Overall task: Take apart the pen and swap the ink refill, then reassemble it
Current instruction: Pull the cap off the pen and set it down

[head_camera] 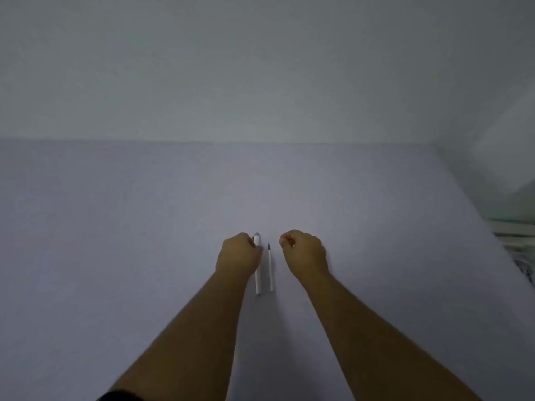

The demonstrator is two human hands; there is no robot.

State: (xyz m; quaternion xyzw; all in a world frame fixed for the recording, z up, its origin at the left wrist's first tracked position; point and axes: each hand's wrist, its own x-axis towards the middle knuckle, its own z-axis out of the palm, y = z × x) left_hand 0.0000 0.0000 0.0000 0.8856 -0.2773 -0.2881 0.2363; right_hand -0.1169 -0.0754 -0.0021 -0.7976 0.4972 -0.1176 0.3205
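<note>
Pale lilac, smooth and flat, the table surface (115, 227) fills the lower half of the view, and behind it a plain grey-white wall (231, 68) rises. From the bottom edge two bare forearms reach forward over the surface. On the left, a dark sleeve edge (121, 396) shows at the bottom of the left arm. The left hand (238, 254) is curled, with its fingers closed around the upper part of a white plastic pen with a rounded cap end (257, 277); the cap end shows just above the fingers, and the long white barrel comes out below the hand and points toward the person, lying along the surface. Whether the pen is lifted or resting on the table I cannot tell. Just beside the pen, on its right and almost parallel to it, lies a thin white ink refill with a dark tip (270, 267), the dark tip pointing away from the person; no hand touches it. Further to the right, the right hand (304, 253) is clenched into a loose fist, apart from the refill, and I see nothing in its grip. At the far right edge some blurred striped things (518, 235) appear beyond the table corner.
</note>
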